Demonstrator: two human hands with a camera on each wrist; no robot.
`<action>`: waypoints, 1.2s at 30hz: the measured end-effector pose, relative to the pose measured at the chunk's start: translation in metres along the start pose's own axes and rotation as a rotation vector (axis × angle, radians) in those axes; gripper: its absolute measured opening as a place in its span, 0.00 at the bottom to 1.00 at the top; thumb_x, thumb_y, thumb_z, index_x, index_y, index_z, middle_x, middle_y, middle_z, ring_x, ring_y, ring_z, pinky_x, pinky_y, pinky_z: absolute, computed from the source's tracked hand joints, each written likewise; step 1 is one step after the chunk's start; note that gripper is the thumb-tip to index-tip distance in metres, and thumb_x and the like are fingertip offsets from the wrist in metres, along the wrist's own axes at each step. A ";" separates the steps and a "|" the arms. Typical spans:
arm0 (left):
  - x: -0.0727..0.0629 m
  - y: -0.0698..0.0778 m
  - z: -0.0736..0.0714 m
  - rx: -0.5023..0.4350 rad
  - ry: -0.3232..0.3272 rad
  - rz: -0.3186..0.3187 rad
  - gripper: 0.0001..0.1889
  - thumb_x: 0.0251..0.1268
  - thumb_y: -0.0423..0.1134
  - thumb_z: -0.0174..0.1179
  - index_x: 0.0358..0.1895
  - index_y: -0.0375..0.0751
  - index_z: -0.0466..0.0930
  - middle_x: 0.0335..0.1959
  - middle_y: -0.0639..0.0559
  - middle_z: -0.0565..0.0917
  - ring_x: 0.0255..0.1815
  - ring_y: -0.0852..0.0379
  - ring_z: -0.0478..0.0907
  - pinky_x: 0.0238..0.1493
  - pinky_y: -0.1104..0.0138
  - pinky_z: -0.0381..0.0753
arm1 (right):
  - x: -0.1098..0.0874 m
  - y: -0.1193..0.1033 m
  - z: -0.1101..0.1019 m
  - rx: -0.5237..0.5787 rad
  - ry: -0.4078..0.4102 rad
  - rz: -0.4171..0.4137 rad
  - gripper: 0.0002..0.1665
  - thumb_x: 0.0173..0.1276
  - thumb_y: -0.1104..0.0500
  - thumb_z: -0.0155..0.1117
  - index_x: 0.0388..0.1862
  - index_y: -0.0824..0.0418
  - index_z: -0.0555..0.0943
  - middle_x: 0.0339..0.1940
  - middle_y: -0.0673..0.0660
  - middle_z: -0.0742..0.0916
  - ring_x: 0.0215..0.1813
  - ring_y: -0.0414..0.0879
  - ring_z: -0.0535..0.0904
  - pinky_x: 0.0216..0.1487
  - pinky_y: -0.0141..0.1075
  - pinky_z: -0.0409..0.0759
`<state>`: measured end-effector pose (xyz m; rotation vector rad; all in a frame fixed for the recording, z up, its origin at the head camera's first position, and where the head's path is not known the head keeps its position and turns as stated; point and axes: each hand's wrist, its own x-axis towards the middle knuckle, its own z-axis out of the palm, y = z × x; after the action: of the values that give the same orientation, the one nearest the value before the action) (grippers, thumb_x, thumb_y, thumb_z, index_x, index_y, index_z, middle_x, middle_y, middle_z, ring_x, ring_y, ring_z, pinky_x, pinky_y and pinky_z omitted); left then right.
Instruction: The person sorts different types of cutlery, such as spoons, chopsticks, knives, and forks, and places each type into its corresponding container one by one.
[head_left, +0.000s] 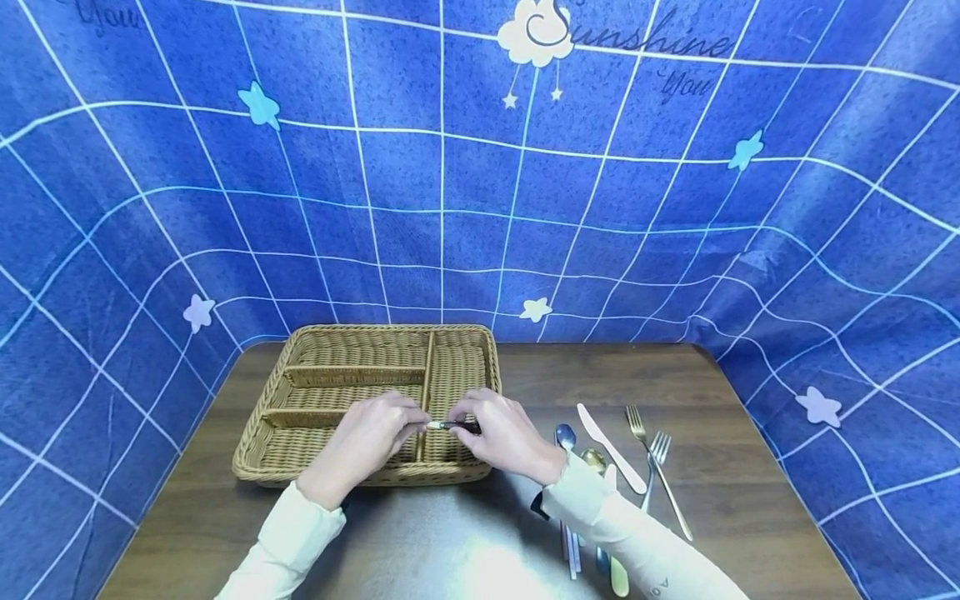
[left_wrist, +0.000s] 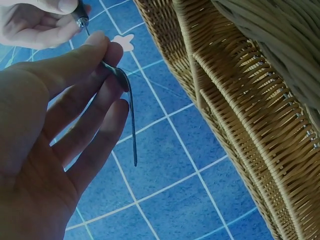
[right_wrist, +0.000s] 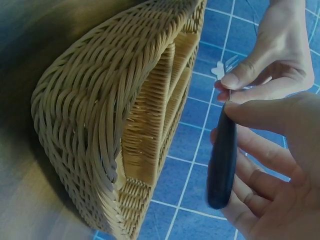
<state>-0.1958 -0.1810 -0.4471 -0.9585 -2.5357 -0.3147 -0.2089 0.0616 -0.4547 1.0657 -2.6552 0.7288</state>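
Note:
Between both hands, over the front right part of the wicker basket (head_left: 367, 477), is a fork with a black handle (right_wrist: 222, 160). My left hand (head_left: 378, 429) pinches it near its metal head between thumb and forefinger, the other fingers loosely bent. The bent metal head (left_wrist: 131, 110) shows from the side in the left wrist view; tines (right_wrist: 231, 62) peek out past the left thumb in the right wrist view. My right hand (head_left: 504, 429) holds the black handle, with the thumb on its upper end and fingers behind.
Wooden dividers (head_left: 356, 376) split the basket into compartments. Right of it on the wooden table (head_left: 727, 467) lie a table knife (head_left: 611, 450), two forks (head_left: 637, 427), spoons (head_left: 566, 437) and other cutlery, partly hidden under the right sleeve. Blue patterned cloth (head_left: 480, 183) surrounds the table.

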 end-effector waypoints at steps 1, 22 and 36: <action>0.000 -0.001 -0.001 -0.002 0.002 -0.003 0.06 0.61 0.37 0.79 0.40 0.49 0.95 0.37 0.58 0.92 0.37 0.57 0.89 0.35 0.61 0.90 | 0.000 0.000 0.000 0.007 0.006 0.005 0.09 0.72 0.55 0.76 0.47 0.55 0.90 0.44 0.48 0.90 0.48 0.45 0.87 0.46 0.41 0.90; -0.024 -0.036 -0.024 -0.024 0.063 -0.147 0.08 0.65 0.35 0.76 0.46 0.47 0.94 0.42 0.53 0.93 0.41 0.52 0.88 0.35 0.54 0.89 | -0.010 0.049 -0.005 0.108 0.281 0.262 0.15 0.76 0.55 0.71 0.56 0.61 0.88 0.42 0.53 0.90 0.41 0.49 0.85 0.42 0.46 0.85; -0.054 -0.061 -0.033 -0.004 0.106 -0.209 0.08 0.62 0.34 0.77 0.44 0.42 0.93 0.41 0.49 0.93 0.39 0.48 0.89 0.36 0.48 0.89 | -0.025 0.065 0.030 0.070 0.180 0.272 0.14 0.71 0.61 0.74 0.50 0.67 0.87 0.34 0.56 0.89 0.34 0.49 0.87 0.36 0.45 0.86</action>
<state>-0.1909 -0.2687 -0.4459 -0.6592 -2.5408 -0.4202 -0.2359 0.1017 -0.5137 0.6237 -2.6614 0.9262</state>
